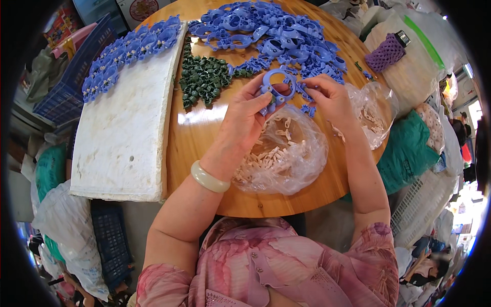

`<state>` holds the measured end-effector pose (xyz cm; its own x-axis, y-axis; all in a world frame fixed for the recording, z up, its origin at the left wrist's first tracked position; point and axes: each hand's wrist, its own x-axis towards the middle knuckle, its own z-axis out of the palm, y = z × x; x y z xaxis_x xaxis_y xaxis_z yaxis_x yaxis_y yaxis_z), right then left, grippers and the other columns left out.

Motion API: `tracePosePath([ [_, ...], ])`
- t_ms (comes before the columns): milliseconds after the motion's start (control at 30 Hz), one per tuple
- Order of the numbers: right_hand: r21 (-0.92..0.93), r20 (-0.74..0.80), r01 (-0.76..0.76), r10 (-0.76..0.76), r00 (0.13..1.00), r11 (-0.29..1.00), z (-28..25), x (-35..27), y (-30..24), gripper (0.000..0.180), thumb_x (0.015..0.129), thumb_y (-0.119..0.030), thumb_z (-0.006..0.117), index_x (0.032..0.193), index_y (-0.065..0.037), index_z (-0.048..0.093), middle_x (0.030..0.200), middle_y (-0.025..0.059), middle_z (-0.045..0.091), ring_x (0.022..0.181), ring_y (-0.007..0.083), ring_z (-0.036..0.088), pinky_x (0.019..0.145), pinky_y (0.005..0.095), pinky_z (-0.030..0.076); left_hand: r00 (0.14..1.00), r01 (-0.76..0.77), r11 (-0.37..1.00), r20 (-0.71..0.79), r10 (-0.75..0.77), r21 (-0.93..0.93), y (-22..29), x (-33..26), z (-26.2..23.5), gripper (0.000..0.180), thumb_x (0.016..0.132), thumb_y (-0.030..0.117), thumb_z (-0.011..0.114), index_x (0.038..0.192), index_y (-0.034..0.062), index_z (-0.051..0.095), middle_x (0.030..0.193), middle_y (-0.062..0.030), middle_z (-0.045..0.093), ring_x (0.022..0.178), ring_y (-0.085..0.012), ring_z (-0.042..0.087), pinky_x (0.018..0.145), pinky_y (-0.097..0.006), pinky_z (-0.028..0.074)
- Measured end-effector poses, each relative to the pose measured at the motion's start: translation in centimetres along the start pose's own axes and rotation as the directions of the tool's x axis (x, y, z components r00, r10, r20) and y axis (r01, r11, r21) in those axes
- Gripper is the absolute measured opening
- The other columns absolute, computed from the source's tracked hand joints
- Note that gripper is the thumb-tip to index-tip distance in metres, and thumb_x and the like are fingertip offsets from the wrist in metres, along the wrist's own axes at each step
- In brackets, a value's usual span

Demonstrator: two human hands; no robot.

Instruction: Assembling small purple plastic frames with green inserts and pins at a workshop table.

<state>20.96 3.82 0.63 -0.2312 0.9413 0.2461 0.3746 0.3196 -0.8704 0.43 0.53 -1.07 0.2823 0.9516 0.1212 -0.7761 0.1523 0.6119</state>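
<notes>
In the head view, a blue ring (276, 86) of plastic is held above the round wooden table (307, 197), just past the middle of it. The ring is pinched by the left hand (249, 113), whose thumb and fingers are closed on its left rim and lower part. The right hand (327, 97) is brought in from the right; its fingertips are closed on the ring's right side, so both hands are joined at the one piece. A pale bangle (208, 177) is worn on the left wrist.

Directly beneath the hands, a clear bag (286, 169) is spread open on the table, and small off-white pieces (261, 158) are seen inside it. A second clear bag (376, 110) with similar pieces lies just to the right, behind the right hand.

Farther off, a heap of blue parts (276, 30) is piled across the far side of the table. To the left of the hands, a pile of small dark green parts (202, 79) is gathered. At the left, a white foam slab (128, 138) is laid over the table's edge, and rows of blue parts (130, 48) are set along its far end.

Off the table on the far right, a purple mesh-covered bottle (387, 51) rests on white sacks (409, 77). A blue crate (71, 77) is seen at the far left.
</notes>
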Motion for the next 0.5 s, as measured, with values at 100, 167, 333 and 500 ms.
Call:
tracePosePath([
  [100, 0.076, -0.008, 0.044, -0.043, 0.999, 0.996, 0.6, -0.2, -0.2, 0.018, 0.085, -0.003, 0.056, 0.102, -0.002, 0.062, 0.084, 0.0004, 0.057, 0.072, 0.0089, 0.058, 0.059, 0.0201, 0.048, 1.0, -0.002, 1.0, 0.003, 0.002, -0.009, 0.0, -0.1, 0.1, 0.043, 0.085, -0.002, 0.048, 0.128, -0.0036, 0.039, 0.115, -0.0129, 0.055, 0.104, -0.0198, 0.056, 0.092, -0.032, 0.047],
  [167, 0.086, 0.0, 0.038, -0.038, 0.999, 0.996, 1.0, -0.5, -0.5, 0.019, 0.085, -0.003, 0.055, 0.104, -0.002, 0.06, 0.086, 0.001, 0.057, 0.07, 0.0091, 0.058, 0.058, 0.0199, 0.048, 1.0, -0.006, 1.0, 0.002, 0.006, -0.016, 0.0, -0.1, 0.2, 0.043, 0.086, -0.002, 0.048, 0.128, -0.0036, 0.04, 0.115, -0.0128, 0.055, 0.105, -0.0195, 0.056, 0.092, -0.032, 0.047],
  [333, 0.314, 0.077, -0.185, 0.169, 0.983, 0.931, 1.4, -0.8, -1.6, 0.023, 0.087, -0.005, 0.053, 0.109, -0.002, 0.053, 0.087, 0.0027, 0.057, 0.068, 0.0085, 0.06, 0.057, 0.021, 0.048, 1.0, -0.013, 1.0, -0.011, 0.013, -0.028, 0.0, 0.0, 0.1, 0.042, 0.086, -0.002, 0.047, 0.127, -0.0025, 0.041, 0.114, -0.0126, 0.056, 0.104, -0.0197, 0.056, 0.093, -0.032, 0.046],
  [500, -0.134, -0.109, 0.044, -0.059, 0.992, 0.99, 1.5, -0.8, -0.2, 0.023, 0.082, -0.005, 0.056, 0.105, -0.004, 0.057, 0.088, 0.0068, 0.06, 0.073, 0.0169, 0.061, 0.063, 0.0287, 0.048, 0.999, -0.03, 1.0, -0.035, 0.03, -0.005, 0.3, -0.1, 0.2, 0.041, 0.087, -0.001, 0.046, 0.127, -0.0024, 0.041, 0.111, -0.014, 0.058, 0.103, -0.0205, 0.057, 0.09, -0.032, 0.047],
])
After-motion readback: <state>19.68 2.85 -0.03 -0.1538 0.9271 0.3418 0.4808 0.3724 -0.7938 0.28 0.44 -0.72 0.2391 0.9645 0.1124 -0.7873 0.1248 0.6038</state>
